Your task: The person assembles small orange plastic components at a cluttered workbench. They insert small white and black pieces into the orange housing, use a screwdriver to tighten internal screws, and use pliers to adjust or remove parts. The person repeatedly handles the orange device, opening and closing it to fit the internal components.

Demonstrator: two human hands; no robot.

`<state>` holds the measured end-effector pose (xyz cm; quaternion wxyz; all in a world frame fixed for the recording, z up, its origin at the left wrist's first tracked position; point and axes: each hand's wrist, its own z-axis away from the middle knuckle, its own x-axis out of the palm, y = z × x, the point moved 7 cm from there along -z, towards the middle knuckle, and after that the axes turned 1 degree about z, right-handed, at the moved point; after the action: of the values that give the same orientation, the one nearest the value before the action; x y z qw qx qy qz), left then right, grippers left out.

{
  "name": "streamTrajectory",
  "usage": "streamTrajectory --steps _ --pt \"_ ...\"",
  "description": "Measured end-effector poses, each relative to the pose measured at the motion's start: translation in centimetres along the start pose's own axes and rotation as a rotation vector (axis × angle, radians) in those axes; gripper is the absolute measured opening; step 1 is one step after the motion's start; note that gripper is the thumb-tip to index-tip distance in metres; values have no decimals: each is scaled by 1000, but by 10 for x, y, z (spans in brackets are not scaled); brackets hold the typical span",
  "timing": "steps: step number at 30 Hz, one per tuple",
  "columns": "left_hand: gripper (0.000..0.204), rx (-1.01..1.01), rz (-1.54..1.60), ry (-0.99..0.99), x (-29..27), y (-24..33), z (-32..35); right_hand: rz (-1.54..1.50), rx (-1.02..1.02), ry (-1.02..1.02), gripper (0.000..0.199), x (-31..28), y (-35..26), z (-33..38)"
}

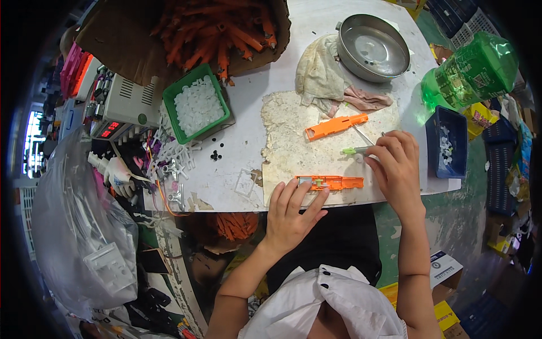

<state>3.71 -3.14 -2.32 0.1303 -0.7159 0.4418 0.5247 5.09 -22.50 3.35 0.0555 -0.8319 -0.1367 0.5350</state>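
An opened orange plastic half-shell with small pale and green parts inside lies near the table's front edge. My left hand has its fingers closed on the left end of this shell, pressing it to the board. To the right, my right hand pinches a slim piece with a light green tip, just above the board. A thin metal rod slants up from beside those fingers; whether they hold it too is hidden. Farther off, a second orange half-shell rests near the cloth.
A worn board covers the middle table. Left are a green bin of white pieces, several black bits and a box of orange parts. A metal bowl, cloth, green bottle and blue bin stand right.
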Motion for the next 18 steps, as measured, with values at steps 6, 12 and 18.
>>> streamTrajectory --steps 6,12,18 --pt "50 22 62 62 -8 0 0 35 14 10 15 5 3 10" --pt "44 31 113 149 -23 5 -3 30 54 55 16 18 -1 14" --pt "32 -31 86 186 -36 3 -22 -104 10 178 17 -6 -24 22"
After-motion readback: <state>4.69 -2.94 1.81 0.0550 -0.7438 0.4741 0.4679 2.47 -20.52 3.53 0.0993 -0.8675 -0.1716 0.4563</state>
